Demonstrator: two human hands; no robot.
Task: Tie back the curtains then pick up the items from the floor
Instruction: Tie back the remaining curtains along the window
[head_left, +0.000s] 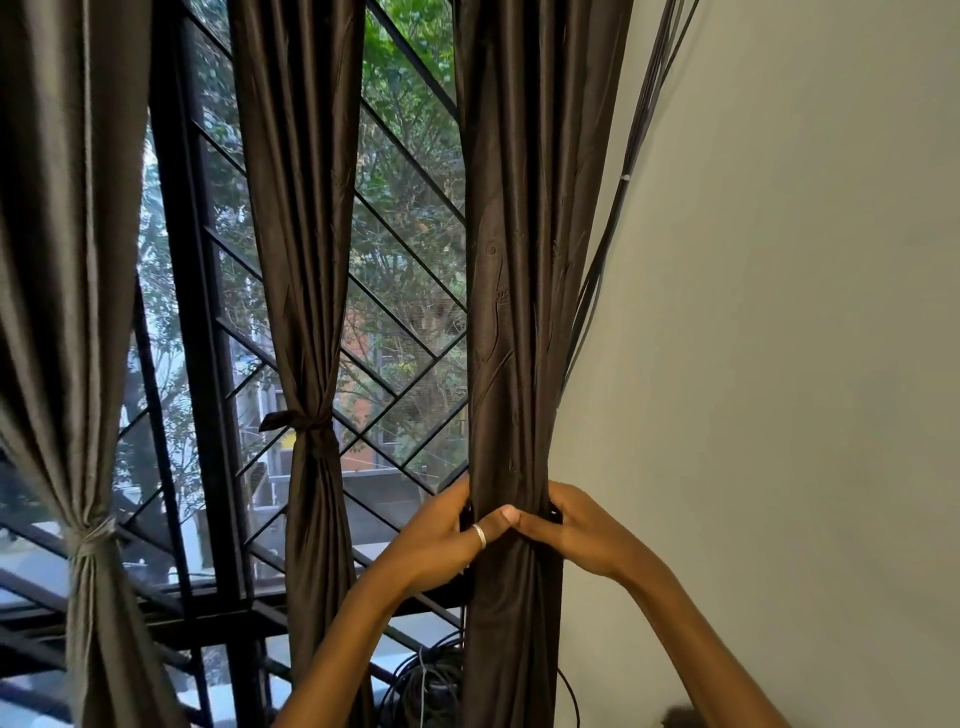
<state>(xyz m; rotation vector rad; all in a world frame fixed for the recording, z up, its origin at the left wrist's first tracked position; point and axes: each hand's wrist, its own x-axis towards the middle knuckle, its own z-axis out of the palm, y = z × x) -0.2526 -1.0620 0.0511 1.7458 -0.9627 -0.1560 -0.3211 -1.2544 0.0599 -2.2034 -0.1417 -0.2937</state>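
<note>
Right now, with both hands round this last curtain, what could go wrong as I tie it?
1. The hanging cables run close beside the right curtain; a tie could catch them in.
2. Left hand and right hand both hold the bunch; the fabric may spread if either grip loosens.
3. Coiled cable lies by the curtain's foot; it might snag your feet.

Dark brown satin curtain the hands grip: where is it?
Head view, right of centre: the dark brown satin curtain hangs between the tied middle curtain and the pale wall, with left hand and right hand gripping it.
</note>
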